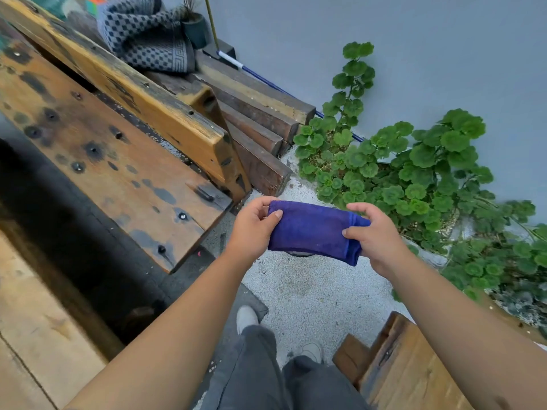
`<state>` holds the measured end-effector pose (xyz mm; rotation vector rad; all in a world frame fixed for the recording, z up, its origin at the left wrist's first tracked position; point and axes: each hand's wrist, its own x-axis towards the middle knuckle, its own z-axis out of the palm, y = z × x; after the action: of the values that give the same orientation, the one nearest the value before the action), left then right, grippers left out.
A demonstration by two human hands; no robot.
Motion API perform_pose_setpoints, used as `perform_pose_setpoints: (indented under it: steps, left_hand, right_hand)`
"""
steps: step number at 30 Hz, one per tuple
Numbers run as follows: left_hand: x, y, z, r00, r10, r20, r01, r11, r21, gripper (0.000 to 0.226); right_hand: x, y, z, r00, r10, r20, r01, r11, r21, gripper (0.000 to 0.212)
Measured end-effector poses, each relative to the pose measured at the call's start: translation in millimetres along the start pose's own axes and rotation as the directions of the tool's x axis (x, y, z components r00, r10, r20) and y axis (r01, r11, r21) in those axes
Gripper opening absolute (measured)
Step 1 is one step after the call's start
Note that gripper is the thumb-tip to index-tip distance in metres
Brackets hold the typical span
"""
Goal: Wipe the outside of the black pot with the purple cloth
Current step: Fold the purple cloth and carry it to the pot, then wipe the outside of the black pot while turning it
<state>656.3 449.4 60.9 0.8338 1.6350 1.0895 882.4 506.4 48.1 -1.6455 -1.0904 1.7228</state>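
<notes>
Both hands hold the folded cloth (313, 230) in the air over the gravel floor: the left hand (251, 229) pinches its left end, the right hand (374, 238) pinches its right end, so its long axis runs across from hand to hand. Just below the cloth's lower edge a dark curved rim (300, 254) peeks out, possibly the pot; the cloth hides the rest. If so, the wipe goes straight down, with both hands equally near.

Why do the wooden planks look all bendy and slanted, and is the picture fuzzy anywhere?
Head view: the wide-angle lens curves and tilts the wooden bench toward the edges; light is soft and even, no hard shadows or glare; the purple cloth and both hands are fairly sharp; the leafy plant smears at the far right.
</notes>
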Motion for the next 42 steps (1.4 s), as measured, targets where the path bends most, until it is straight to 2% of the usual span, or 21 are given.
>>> perform_pose_setpoints:
  steps: [7,10,13,17,22,26,31,34,38,42]
  left_hand:
    - [76,-51,2,0.992,-0.086,0.092,0.093,0.993,-0.077,0.017]
    - [125,-101,6,0.989,-0.116,0.087,0.124,0.988,-0.091,0.017]
    - [158,-145,14,0.988,-0.121,0.099,0.132,0.985,-0.108,0.017]
    - [207,-238,35,0.992,-0.092,0.086,0.101,0.990,-0.101,0.018]
    - [256,-337,59,0.995,-0.028,0.098,0.039,0.992,-0.117,0.025]
    - [291,-387,75,0.975,0.081,0.207,-0.069,0.996,-0.065,0.031]
    - [324,-409,82,0.910,0.176,0.376,-0.159,0.984,-0.077,0.025]
    - [341,-423,85,0.885,0.186,0.428,-0.182,0.982,-0.049,0.025]
    - [350,-443,91,0.898,0.172,0.404,-0.187,0.982,-0.003,0.026]
    - [350,-465,103,0.917,0.126,0.377,-0.165,0.984,0.072,0.028]
  right_hand:
    - [73,22,12,0.996,0.088,0.004,-0.088,0.996,-0.009,0.047]
    - [135,55,23,0.992,0.114,0.047,-0.109,0.989,-0.098,0.044]
    - [185,83,27,0.983,0.147,0.107,-0.113,0.956,-0.272,0.034]
    - [263,149,28,0.976,0.175,0.126,-0.112,0.910,-0.399,0.014]
    - [337,237,23,0.968,0.106,0.228,0.004,0.901,-0.434,0.020]
    - [389,288,33,0.930,0.110,0.350,0.073,0.878,-0.472,0.028]
    - [415,303,46,0.871,0.121,0.476,0.163,0.843,-0.513,0.031]
    - [424,316,49,0.887,0.065,0.458,0.228,0.799,-0.556,0.014]
    - [421,332,44,0.929,-0.048,0.367,0.266,0.775,-0.573,0.016]
    - [410,353,33,0.963,-0.086,0.256,0.186,0.900,-0.395,0.010]
